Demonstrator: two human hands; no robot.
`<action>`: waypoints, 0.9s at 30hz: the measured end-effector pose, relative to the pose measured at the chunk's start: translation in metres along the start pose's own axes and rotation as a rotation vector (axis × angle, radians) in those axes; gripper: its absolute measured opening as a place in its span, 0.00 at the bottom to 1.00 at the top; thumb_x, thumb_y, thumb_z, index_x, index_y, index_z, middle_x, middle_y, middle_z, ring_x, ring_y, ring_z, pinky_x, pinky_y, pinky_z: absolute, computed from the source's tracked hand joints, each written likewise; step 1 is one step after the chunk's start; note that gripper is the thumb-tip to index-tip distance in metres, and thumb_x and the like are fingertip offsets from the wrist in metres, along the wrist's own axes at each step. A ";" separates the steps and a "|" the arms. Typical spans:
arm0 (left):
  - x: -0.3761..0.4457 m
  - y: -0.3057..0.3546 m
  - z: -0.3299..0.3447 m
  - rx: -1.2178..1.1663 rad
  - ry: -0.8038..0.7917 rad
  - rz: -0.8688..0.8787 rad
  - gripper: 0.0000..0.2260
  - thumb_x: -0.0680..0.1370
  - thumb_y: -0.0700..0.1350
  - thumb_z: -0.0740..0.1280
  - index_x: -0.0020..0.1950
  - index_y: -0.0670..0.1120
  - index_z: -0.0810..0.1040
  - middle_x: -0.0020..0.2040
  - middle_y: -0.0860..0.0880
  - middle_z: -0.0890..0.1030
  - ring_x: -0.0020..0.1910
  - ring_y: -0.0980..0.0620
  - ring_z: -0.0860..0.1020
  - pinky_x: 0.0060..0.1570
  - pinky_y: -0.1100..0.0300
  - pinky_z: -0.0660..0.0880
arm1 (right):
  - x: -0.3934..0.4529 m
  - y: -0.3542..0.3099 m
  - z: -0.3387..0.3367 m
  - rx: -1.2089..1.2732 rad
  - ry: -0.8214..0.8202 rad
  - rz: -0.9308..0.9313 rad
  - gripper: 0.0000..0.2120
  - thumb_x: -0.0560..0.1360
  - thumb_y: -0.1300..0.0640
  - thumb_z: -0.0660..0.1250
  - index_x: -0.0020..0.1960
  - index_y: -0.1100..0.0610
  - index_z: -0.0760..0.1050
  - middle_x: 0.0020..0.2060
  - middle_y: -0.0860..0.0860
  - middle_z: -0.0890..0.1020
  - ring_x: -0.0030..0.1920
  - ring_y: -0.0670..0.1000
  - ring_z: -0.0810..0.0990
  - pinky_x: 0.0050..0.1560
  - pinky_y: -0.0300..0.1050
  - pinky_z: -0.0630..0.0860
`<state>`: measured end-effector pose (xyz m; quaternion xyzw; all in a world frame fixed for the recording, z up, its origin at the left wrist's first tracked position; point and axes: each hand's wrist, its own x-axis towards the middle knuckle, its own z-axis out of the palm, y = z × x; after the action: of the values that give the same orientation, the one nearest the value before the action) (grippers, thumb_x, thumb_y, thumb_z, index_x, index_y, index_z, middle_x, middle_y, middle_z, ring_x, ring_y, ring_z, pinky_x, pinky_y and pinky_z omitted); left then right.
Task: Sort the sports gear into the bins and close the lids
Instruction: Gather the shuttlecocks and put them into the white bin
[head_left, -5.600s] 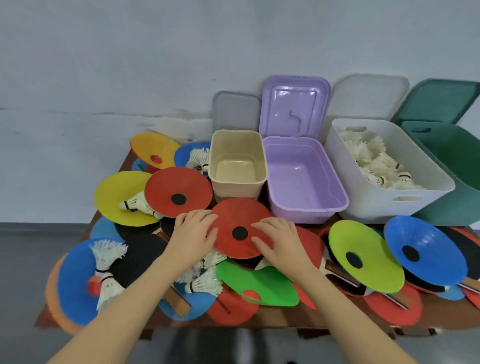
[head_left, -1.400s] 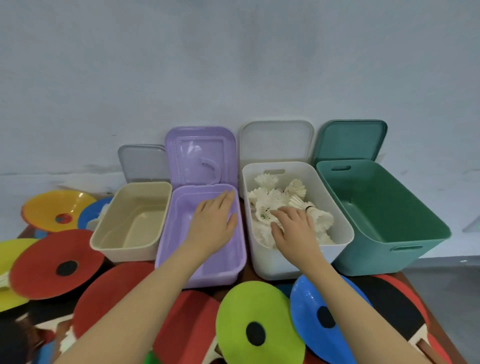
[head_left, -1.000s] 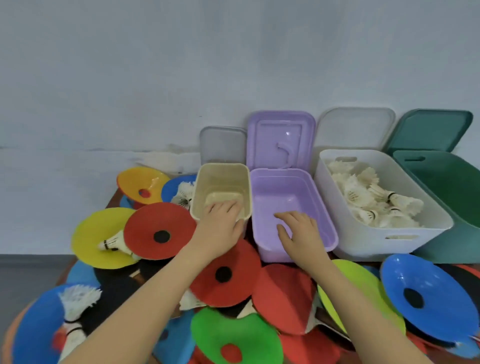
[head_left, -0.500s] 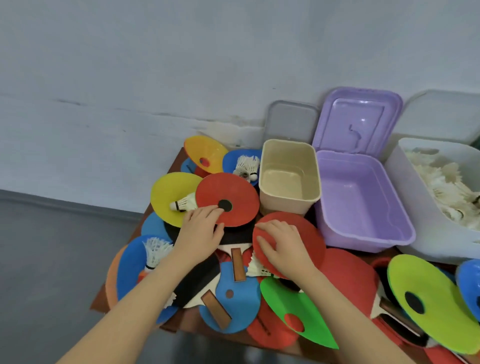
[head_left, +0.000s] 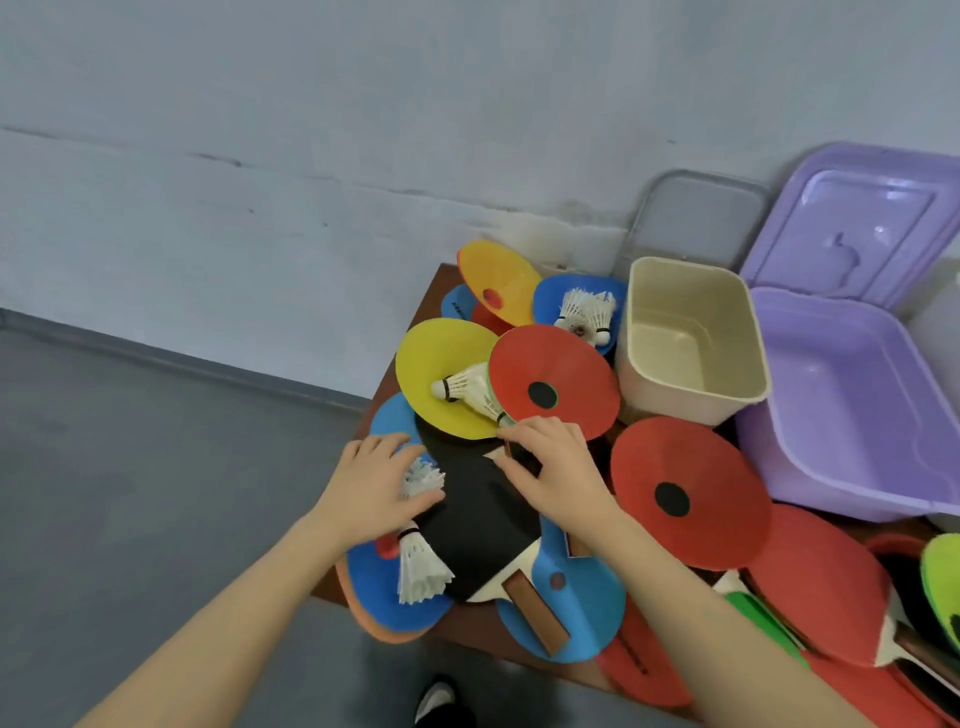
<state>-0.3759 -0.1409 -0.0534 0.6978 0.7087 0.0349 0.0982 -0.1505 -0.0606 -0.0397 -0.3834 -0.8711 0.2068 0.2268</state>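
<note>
Both hands have shifted left from the red cone. The left hand (head_left: 376, 486) closes on a white feather shuttlecock (head_left: 422, 478); the right hand (head_left: 558, 475) pinches beside the black table-tennis paddle (head_left: 480, 525) on the bench (head_left: 519, 647). Shuttlecock collection resumes; the beige plastic bin (head_left: 693, 338) stands empty.

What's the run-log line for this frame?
phase: picking from pile | left hand: on shuttlecock, grip unclear | right hand: on black paddle | beige bin: open, empty | purple bin: open, empty

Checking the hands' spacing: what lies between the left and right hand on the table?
In the head view, between the left hand and right hand lies a black paddle, with a shuttlecock under the left fingertips.
</note>
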 end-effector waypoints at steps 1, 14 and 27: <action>0.001 -0.007 0.000 0.009 -0.038 0.020 0.38 0.68 0.70 0.45 0.68 0.50 0.70 0.68 0.48 0.70 0.66 0.47 0.69 0.62 0.51 0.63 | -0.001 -0.006 0.008 0.015 -0.021 -0.007 0.17 0.74 0.43 0.59 0.55 0.50 0.78 0.47 0.44 0.79 0.50 0.48 0.75 0.48 0.41 0.62; -0.001 -0.048 0.019 -0.194 0.149 0.144 0.19 0.76 0.56 0.56 0.52 0.48 0.83 0.58 0.48 0.80 0.53 0.46 0.78 0.53 0.51 0.68 | -0.032 -0.068 0.092 -0.212 -0.312 0.174 0.38 0.63 0.25 0.52 0.61 0.49 0.72 0.50 0.43 0.78 0.53 0.47 0.73 0.56 0.46 0.58; 0.005 -0.033 0.005 -0.400 0.468 0.280 0.13 0.76 0.51 0.62 0.49 0.47 0.83 0.54 0.49 0.81 0.48 0.50 0.79 0.48 0.51 0.73 | -0.042 -0.069 0.075 0.154 -0.022 0.236 0.17 0.68 0.53 0.68 0.57 0.52 0.77 0.48 0.46 0.78 0.50 0.47 0.77 0.51 0.53 0.73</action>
<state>-0.4078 -0.1369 -0.0645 0.7283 0.5884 0.3457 0.0620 -0.2062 -0.1498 -0.0735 -0.4624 -0.8039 0.3025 0.2202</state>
